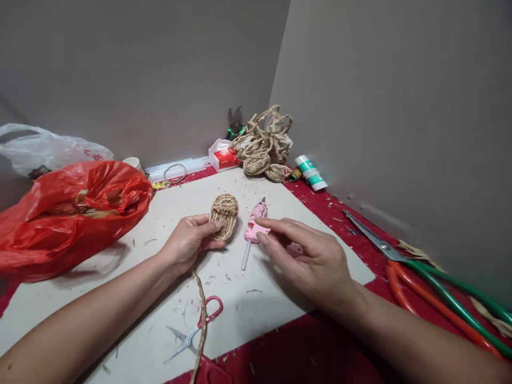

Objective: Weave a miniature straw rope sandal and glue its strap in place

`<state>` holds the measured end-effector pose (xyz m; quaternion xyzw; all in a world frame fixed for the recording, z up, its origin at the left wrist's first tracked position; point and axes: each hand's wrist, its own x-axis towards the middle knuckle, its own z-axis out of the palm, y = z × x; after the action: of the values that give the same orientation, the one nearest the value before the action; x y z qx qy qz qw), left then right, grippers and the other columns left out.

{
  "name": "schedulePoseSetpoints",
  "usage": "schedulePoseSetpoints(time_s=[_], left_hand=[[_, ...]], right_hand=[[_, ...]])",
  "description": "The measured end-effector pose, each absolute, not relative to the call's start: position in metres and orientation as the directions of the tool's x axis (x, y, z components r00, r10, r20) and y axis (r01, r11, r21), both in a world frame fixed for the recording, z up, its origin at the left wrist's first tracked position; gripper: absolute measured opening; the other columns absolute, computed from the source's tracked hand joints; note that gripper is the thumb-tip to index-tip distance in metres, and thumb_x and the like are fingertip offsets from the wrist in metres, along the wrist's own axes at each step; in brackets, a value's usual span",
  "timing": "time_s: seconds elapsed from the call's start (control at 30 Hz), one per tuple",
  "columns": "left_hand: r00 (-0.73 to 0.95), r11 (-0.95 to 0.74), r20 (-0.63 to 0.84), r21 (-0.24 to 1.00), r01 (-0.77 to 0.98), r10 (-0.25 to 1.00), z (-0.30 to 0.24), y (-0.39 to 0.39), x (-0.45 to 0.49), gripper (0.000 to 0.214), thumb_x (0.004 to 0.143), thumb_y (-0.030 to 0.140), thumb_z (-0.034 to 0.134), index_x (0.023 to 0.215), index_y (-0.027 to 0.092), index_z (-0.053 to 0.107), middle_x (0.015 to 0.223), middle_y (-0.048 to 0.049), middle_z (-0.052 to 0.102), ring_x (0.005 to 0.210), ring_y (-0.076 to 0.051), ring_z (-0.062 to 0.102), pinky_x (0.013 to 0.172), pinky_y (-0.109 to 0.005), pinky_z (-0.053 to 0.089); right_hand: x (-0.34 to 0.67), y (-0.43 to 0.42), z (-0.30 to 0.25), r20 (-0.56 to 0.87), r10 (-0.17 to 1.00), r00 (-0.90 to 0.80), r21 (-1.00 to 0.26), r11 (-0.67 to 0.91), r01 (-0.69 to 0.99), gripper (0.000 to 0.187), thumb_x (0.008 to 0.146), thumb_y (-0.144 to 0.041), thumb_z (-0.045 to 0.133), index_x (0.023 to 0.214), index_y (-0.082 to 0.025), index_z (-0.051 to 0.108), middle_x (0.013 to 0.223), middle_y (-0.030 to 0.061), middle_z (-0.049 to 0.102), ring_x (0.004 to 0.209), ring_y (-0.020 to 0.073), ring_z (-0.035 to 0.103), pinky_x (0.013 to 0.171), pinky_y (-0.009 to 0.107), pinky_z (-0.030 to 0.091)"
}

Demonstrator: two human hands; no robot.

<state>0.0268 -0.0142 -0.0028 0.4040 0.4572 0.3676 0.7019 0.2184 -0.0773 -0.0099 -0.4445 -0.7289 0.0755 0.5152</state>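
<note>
My left hand (pixel 188 241) pinches a small woven straw sandal (pixel 224 214) over a white board (pixel 168 213); a braided cord (pixel 201 314) trails from it toward me. My right hand (pixel 308 256) reaches with fingers stretched out, its fingertips touching a pink hot glue gun (pixel 253 228) that lies on the board with a glue stick (pixel 245 257) sticking out of its back. Nothing is held in the right hand.
Small red-handled scissors (pixel 196 329) lie on the board near me. A red plastic bag (pixel 68 213) sits at left, a clear bag (pixel 48 146) behind it. A pile of straw rope (pixel 264 141), a red-white box (pixel 224 157) and a green-white tube (pixel 311 172) are at the back. Large shears (pixel 420 272) lie at right.
</note>
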Motion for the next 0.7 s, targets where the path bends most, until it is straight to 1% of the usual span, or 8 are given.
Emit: schedulePoseSetpoints(time_s=[0.1,0.2,0.3,0.37,0.47,0.6,0.67,0.7], left_hand=[[0.265,0.405,-0.360,0.904,-0.140,0.894,-0.0044,-0.0072,0.0250,0.010,0.076,0.004,0.064,0.081,0.006,0.073,0.085,-0.0086,0.070,0.064,-0.009,0.063,0.054,-0.017,0.057],[0.236,0.413,-0.371,0.897,-0.159,0.898,-0.0070,-0.0036,0.0244,0.009,0.076,0.003,0.064,0.081,0.006,0.070,0.082,-0.0082,0.069,0.061,-0.009,0.063,0.052,-0.017,0.057],[0.172,0.392,-0.362,0.899,-0.196,0.916,-0.0089,-0.0027,0.0245,0.016,0.073,0.001,0.066,0.086,0.010,0.063,0.080,-0.0069,0.070,0.058,-0.011,0.064,0.048,-0.019,0.056],[0.116,0.354,-0.336,0.909,-0.222,0.935,-0.0094,-0.0029,0.0245,0.023,0.071,0.001,0.067,0.085,0.014,0.056,0.073,-0.0038,0.069,0.054,-0.012,0.064,0.046,-0.021,0.056],[0.104,0.306,-0.289,0.922,-0.237,0.952,-0.0092,-0.0035,0.0241,0.027,0.071,0.002,0.067,0.084,0.018,0.049,0.065,-0.0014,0.068,0.051,-0.012,0.063,0.045,-0.022,0.056],[0.146,0.281,-0.250,0.927,-0.248,0.957,-0.0078,-0.0068,0.0237,0.027,0.072,0.005,0.069,0.088,0.018,0.051,0.065,-0.0019,0.070,0.051,-0.012,0.063,0.047,-0.022,0.056],[0.174,0.270,-0.230,0.928,-0.256,0.957,-0.0066,-0.0102,0.0241,0.028,0.071,0.008,0.071,0.091,0.017,0.053,0.067,-0.0020,0.070,0.053,-0.011,0.063,0.049,-0.022,0.057],[0.191,0.267,-0.221,0.928,-0.260,0.956,-0.0057,-0.0125,0.0245,0.028,0.071,0.010,0.072,0.091,0.017,0.054,0.068,-0.0020,0.070,0.054,-0.011,0.063,0.050,-0.022,0.057]], right_hand=[[0.2180,-0.0797,-0.0089,0.665,0.736,-0.123,-0.545,0.592,0.594,0.016,0.087,-0.014,0.059,0.100,-0.014,0.068,0.077,0.0066,0.072,0.064,0.0143,0.065,0.054,0.024,0.051],[0.2157,-0.0814,-0.0105,0.664,0.712,-0.228,-0.486,0.643,0.592,0.014,0.087,-0.013,0.059,0.098,-0.011,0.069,0.074,0.0085,0.073,0.064,0.0161,0.067,0.057,0.025,0.053],[0.2126,-0.0829,-0.0134,0.651,0.684,-0.329,-0.433,0.691,0.580,0.013,0.087,-0.012,0.059,0.095,-0.010,0.069,0.075,0.0095,0.074,0.065,0.0169,0.069,0.060,0.026,0.054],[0.2110,-0.0835,-0.0150,0.634,0.678,-0.373,-0.414,0.704,0.577,0.012,0.087,-0.012,0.059,0.093,-0.011,0.069,0.074,0.0090,0.074,0.063,0.0167,0.069,0.061,0.026,0.054],[0.2097,-0.0836,-0.0161,0.617,0.667,-0.417,-0.389,0.720,0.575,0.012,0.088,-0.014,0.057,0.091,-0.012,0.069,0.073,0.0079,0.074,0.060,0.0167,0.068,0.061,0.027,0.053],[0.2100,-0.0834,-0.0150,0.629,0.656,-0.416,-0.395,0.731,0.557,0.013,0.088,-0.013,0.057,0.093,-0.015,0.069,0.072,0.0054,0.074,0.061,0.0159,0.068,0.063,0.027,0.054],[0.2110,-0.0829,-0.0138,0.625,0.694,-0.358,-0.450,0.695,0.561,0.014,0.086,-0.013,0.058,0.092,-0.015,0.070,0.073,0.0053,0.074,0.063,0.0157,0.069,0.062,0.026,0.054],[0.2116,-0.0823,-0.0132,0.610,0.731,-0.307,-0.499,0.655,0.568,0.014,0.086,-0.013,0.058,0.091,-0.015,0.070,0.074,0.0057,0.074,0.063,0.0157,0.069,0.060,0.025,0.054]])
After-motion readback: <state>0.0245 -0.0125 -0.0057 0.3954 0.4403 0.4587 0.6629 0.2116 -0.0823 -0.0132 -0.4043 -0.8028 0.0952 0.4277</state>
